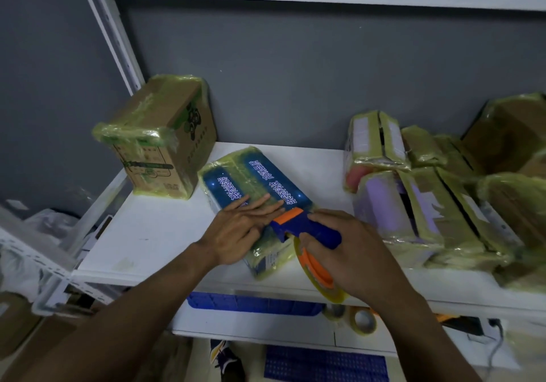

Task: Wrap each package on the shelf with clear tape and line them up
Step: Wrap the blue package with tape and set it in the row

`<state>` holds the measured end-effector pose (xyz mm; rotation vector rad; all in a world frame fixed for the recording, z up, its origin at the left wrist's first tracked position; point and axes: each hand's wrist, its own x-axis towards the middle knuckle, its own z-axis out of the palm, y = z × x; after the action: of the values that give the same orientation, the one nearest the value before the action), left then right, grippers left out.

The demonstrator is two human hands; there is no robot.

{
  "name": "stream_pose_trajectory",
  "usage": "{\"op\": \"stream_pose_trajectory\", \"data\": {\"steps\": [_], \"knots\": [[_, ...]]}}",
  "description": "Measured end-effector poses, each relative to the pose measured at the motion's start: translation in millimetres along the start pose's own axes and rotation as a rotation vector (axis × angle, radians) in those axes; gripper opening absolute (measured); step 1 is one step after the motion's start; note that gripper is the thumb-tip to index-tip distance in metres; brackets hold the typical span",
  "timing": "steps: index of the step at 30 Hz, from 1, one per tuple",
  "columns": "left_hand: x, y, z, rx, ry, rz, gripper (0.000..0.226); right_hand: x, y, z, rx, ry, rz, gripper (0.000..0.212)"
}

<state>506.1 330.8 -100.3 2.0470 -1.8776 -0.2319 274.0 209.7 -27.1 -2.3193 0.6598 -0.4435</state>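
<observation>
A flat blue package [260, 183] with white lettering lies diagonally on the white shelf [153, 234], banded with yellowish clear tape. My left hand [242, 228] presses flat on its near end, fingers straight. My right hand [351, 248] grips the blue and orange tape dispenser [307, 228], whose nose touches the package beside my left fingertips. Its tape roll [319, 272] hangs over the shelf's front edge.
A taped cardboard box [159, 139] stands at the back left. Several taped packages [413, 198] crowd the right side of the shelf. On the lower shelf sit a blue crate [254, 303] and spare tape rolls [362, 319]. A white shelf post [118, 45] rises at left.
</observation>
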Motion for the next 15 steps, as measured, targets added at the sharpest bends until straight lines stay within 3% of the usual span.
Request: {"op": "stream_pose_trajectory", "data": {"steps": [4,9,15], "knots": [[2,-5,3,0.059,0.075,0.000,0.055,-3,-2,0,0.043,0.013,-0.016,0.036],[15,-18,2,0.064,0.082,-0.042,0.058,3,5,7,0.126,0.030,0.040,0.021],[28,-32,-5,0.061,0.048,-0.071,0.060,8,9,8,0.105,0.050,0.061,0.025]]}}
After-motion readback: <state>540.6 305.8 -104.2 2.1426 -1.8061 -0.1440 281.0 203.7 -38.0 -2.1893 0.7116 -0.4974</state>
